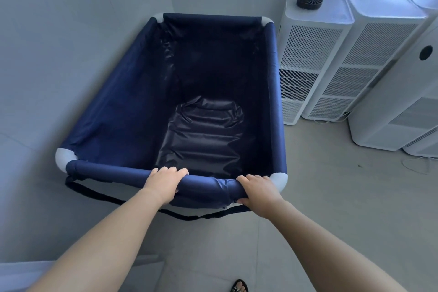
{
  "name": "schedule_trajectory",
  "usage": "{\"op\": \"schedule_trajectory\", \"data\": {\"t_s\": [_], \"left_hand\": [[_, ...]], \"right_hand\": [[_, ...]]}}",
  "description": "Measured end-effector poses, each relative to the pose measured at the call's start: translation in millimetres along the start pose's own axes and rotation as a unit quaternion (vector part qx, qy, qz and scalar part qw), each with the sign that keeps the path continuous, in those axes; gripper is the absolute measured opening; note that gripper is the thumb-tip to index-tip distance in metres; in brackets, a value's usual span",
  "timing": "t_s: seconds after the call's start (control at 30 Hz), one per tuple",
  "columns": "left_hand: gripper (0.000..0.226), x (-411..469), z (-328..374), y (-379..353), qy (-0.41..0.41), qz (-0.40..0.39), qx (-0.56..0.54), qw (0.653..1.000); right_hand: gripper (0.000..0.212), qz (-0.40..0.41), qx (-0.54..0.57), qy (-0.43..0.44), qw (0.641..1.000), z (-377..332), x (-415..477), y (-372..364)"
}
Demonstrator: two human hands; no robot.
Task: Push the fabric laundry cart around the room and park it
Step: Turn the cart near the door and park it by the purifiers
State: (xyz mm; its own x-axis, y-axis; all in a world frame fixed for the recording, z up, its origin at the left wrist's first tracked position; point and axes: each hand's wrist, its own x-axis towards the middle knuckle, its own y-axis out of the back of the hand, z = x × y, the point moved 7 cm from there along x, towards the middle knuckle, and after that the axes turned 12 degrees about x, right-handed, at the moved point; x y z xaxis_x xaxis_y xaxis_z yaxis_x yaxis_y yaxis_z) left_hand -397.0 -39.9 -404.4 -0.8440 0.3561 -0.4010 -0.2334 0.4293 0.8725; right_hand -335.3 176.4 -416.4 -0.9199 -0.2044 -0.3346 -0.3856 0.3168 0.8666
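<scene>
Across the lower middle of the frame, the left hand [163, 181] and right hand [257, 188] both wrap closed around the laundry cart's [123, 111] near rail. Its long axis runs straight away toward the upper-centre corner, wall [59, 31] at left, white air purifiers [315, 59] close at right.

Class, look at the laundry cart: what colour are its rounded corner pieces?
The corner pieces are pale grey-white, against the navy fabric of the laundry cart; the head view shows this.

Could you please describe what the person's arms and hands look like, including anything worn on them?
Both forearms are bare all the way to the picture's edge, with no sleeves visible. The left hand and right hand wear no gloves, and no rings, watch or bracelet show. Fingernails look short and unpainted, as far as can be told.
</scene>
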Motion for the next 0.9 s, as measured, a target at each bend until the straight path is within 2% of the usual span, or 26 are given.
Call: {"op": "schedule_trajectory", "data": {"t_s": [0.1, 0.27, 0.53, 0.6, 0.77, 0.83, 0.9], "left_hand": [[0.042, -7.5, -2.3, -5.9, -0.005, 0.005, 0.004, 1.000], [0.026, -20.4, -22.8, -15.9, 0.010, 0.019, 0.002, 1.000], [0.033, -39.3, -62.3, -39.9, 0.009, -0.026, -0.043, 0.999], [0.034, -45.5, -73.7, -45.8, 0.021, -0.021, -0.043, 0.999], [0.037, -54.4, -80.1, -55.7, -0.006, -0.015, -0.066, 0.998], [0.036, -55.5, -78.5, -60.5, -0.009, -0.024, -0.090, 0.996], [0.033, -57.1, -78.4, -64.6, -0.014, -0.021, -0.092, 0.995]], "right_hand": [[0.041, 0.014, -0.018, -0.022, 1.000, -1.9, -1.9, -4.8], [0.035, 0.046, -0.049, -0.052, 0.996, -7.0, -7.8, -11.8], [0.026, 0.070, -0.013, -0.086, 0.994, -16.3, -25.0, -15.2], [0.030, 0.074, 0.003, -0.096, 0.993, -18.4, -31.4, -14.7], [0.060, 0.078, 0.056, -0.083, 0.992, -35.1, -45.7, -21.9], [0.061, 0.066, 0.052, -0.092, 0.992, -45.5, -46.2, -28.7], [0.054, 0.061, 0.028, -0.114, 0.991, -51.2, -44.2, -33.6]]}}
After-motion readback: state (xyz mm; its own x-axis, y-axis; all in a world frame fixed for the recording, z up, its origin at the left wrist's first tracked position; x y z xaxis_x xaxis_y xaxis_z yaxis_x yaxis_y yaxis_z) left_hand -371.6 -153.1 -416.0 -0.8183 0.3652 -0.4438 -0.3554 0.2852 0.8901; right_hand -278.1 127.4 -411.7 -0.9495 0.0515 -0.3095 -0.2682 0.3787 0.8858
